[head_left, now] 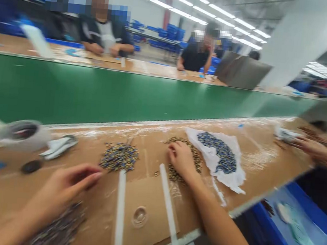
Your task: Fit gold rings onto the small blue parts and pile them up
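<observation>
L hand (61,189) by blue-yellow bits pile (119,156), fingers (96,174) loosely together, hold unclear. R hand (181,159) on brown-gold bits pile (177,174) near tabletop (149,152) front edge, fingers (175,148) spread, gripping nothing, prob. to corral bits. White strip (120,210) seems to keep piles apart.

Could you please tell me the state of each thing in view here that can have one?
Left hand: nearly closed beside the blue and gold heap; anything held is too small to tell.
Right hand: open, resting on the brown heap.
Blue and gold heap: loosely piled.
Brown heap: spread in a curved band.
White sheet: crumpled, with blue pieces on it.
Tape roll: lying on its side.
</observation>
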Action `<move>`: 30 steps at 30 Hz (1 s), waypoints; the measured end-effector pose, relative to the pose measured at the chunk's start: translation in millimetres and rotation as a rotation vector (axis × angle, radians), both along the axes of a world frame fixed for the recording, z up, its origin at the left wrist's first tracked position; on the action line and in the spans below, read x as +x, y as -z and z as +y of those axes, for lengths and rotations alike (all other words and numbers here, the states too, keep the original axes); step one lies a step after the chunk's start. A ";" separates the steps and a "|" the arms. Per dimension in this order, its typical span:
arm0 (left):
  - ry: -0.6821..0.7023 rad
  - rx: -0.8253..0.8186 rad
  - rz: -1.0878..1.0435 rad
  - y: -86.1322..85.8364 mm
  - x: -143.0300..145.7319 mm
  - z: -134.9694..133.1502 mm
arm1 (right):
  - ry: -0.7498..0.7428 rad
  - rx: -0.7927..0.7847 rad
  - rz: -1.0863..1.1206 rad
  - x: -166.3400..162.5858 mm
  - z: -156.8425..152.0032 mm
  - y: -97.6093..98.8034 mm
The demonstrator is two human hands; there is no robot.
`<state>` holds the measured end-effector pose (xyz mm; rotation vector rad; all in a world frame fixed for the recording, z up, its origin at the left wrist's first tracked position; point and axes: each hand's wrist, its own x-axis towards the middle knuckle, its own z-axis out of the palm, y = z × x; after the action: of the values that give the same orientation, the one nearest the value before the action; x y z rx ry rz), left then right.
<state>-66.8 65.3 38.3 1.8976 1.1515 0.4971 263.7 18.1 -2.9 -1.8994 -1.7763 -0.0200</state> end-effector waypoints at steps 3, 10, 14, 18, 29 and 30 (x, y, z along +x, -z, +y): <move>-0.007 -0.141 -0.038 -2.4 5.7 -10.7 | -0.084 0.005 0.073 -2.6 -3.2 3.9; 0.075 -0.327 -0.245 13.7 27.8 -24.8 | -0.225 0.034 0.179 -20.8 -16.0 -2.9; 0.140 -0.410 -0.291 18.7 32.1 -28.8 | -0.352 -0.099 0.401 -29.2 -23.8 -15.5; 0.168 -0.355 -0.251 21.2 41.6 -32.0 | -0.672 -0.472 0.584 -41.3 -37.6 -27.8; 0.143 -0.292 -0.277 35.0 58.9 -41.8 | -0.852 -0.636 0.531 -61.8 -48.4 -23.1; 0.148 -0.338 -0.301 36.2 59.4 -42.4 | -0.855 -0.630 0.524 -60.6 -48.0 -24.4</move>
<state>-7.4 22.9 2.1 1.5415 0.8319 0.4550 203.1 -29.9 21.5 -1.1306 -2.1667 1.3312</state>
